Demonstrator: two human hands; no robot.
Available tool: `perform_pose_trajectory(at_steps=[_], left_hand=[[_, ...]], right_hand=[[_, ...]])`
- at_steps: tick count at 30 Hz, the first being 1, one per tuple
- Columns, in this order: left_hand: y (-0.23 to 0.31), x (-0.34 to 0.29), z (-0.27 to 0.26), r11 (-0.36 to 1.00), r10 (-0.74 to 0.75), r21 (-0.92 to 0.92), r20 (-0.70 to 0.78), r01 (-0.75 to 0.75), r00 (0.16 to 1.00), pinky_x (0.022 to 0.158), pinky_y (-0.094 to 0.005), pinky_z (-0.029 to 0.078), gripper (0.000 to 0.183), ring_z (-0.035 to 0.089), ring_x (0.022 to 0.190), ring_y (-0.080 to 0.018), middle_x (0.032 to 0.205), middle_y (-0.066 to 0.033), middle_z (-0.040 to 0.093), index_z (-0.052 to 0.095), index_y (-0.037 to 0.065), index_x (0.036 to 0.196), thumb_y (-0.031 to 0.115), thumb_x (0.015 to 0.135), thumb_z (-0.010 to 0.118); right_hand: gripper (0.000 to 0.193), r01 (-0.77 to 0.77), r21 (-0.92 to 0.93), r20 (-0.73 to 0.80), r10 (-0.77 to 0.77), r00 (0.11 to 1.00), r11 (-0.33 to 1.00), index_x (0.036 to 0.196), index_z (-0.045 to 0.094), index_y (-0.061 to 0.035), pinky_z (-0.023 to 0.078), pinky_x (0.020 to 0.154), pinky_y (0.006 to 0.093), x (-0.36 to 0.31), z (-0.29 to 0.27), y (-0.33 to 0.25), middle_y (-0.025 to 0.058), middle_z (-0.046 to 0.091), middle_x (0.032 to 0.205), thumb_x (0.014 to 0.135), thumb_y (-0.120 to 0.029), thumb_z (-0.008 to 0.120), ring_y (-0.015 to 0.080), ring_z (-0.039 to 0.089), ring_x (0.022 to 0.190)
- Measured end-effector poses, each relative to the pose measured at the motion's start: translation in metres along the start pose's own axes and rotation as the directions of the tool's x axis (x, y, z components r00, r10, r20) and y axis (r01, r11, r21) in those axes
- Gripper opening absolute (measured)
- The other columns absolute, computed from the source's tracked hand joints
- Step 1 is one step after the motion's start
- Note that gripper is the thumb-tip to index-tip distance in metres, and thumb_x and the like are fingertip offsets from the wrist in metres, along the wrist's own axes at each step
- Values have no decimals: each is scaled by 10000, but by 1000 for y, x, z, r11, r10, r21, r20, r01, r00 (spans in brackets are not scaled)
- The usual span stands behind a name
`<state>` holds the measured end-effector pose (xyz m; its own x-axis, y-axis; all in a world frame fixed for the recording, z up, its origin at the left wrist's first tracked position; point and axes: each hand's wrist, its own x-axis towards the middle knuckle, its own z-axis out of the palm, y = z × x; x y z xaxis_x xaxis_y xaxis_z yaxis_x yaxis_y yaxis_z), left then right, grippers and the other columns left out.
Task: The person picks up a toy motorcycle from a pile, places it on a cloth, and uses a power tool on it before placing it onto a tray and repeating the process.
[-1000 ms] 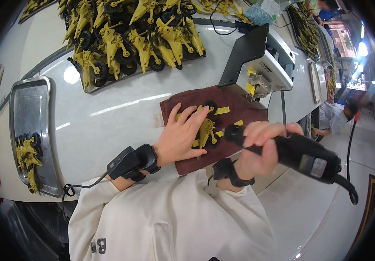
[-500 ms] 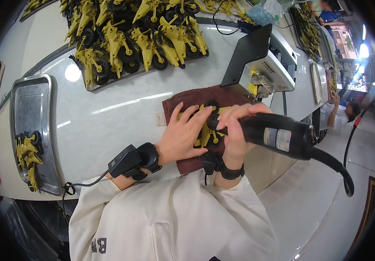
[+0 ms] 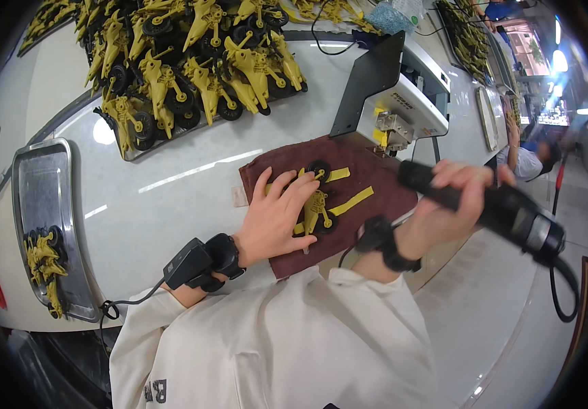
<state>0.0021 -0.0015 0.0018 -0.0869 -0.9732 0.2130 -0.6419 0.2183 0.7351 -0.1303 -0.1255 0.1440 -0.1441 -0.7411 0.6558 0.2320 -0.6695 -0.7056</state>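
Steel tray point(image 3: 41, 170): far left, holds a few yellow toys.
Left hand point(image 3: 275, 218): spread flat, pinning yellow plastic toy motorcycle point(image 3: 318, 204) on maroon cloth point(image 3: 369, 178); toy could skid if pressure eases.
Right hand point(image 3: 447, 204): fist around black electric screwdriver point(image 3: 505, 213), right of toy; tip could jab fingers.

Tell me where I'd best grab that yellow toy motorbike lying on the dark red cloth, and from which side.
Grip the yellow toy motorbike across its narrow middle frame between the two black wheels, coming from the right, probably. It lies flat on the dark red cloth, and the left hand presses on its left side, so only the right side is open. The right hand is full, holding the black power screwdriver.
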Motion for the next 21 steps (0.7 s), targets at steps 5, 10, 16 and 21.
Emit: perform_pose_trajectory(at_steps=[5,10,16,21], left_hand=[[-1,1,1,1000,-12,0,11,12,1000,1084,-533,182,860,373,1264,-310,1360,-100,434,409,61,1301,376,595,785],[-3,-2,0,1000,13,12,-8,-13,1000,1075,-548,184,830,376,1252,-325,1371,-103,417,421,72,1299,387,612,764],[-3,0,0,997,37,70,21,-39,999,1065,-552,190,774,367,1256,-318,1374,-102,411,456,113,1297,426,641,725],[-2,-1,0,996,34,82,17,-35,999,1067,-549,186,773,362,1262,-318,1379,-105,406,457,109,1293,422,640,729]], right_hand=[[473,87,-219,12,-87,996,972,1173,368,56,469,552,301,31,-11,35,85,553,625,759,-4,589,157,526,494],[401,-163,-157,67,175,982,974,1102,407,43,452,550,276,11,-13,38,82,564,640,758,8,610,142,525,499],[478,-79,-78,108,88,990,994,1174,361,32,458,543,309,-18,-12,17,87,525,645,752,4,584,170,515,508],[447,38,-160,19,-35,999,986,1159,386,53,460,591,291,24,-5,33,88,554,623,767,14,596,146,527,511]])
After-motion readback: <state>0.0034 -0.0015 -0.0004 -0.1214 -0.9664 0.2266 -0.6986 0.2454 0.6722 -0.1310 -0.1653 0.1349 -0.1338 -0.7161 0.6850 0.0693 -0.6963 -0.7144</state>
